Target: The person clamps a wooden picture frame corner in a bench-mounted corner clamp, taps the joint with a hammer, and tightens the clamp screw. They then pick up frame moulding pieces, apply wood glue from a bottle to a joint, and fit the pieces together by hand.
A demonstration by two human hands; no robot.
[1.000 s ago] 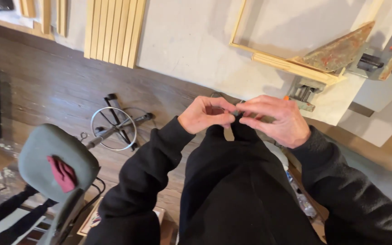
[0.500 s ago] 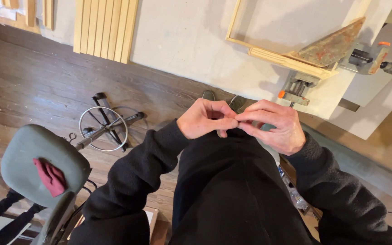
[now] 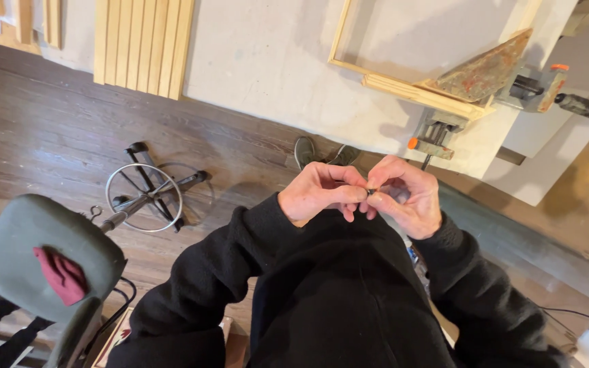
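I see both hands meeting in front of the chest, above the black knit sweater [image 3: 349, 300]. The left hand [image 3: 322, 194] and the right hand [image 3: 407, 197] pinch a tiny dark object [image 3: 371, 191] between their fingertips; it is so small and so covered by fingers that I cannot tell its shape or material, only that it looks dark and sits right where the two thumbs meet. Each grip is clenched on that small piece, fingers curled tight.

Beyond the hands lies the pale white surface [image 3: 267, 75], matte and smooth. On its far right part rests a light wooden rectangular frame [image 3: 403, 85], with a rusty triangular metal plate [image 3: 485, 68] lying on its corner. A grey clamp with orange tips [image 3: 434, 133] bites the near edge of the surface just below that corner. At the far left edge lies a row of pale wooden slats [image 3: 141, 44], side by side.

On the dark plank floor stand a black stool base with a chrome ring [image 3: 148, 194] and a grey-green padded seat [image 3: 42, 255] carrying a dark red cloth [image 3: 63, 274].
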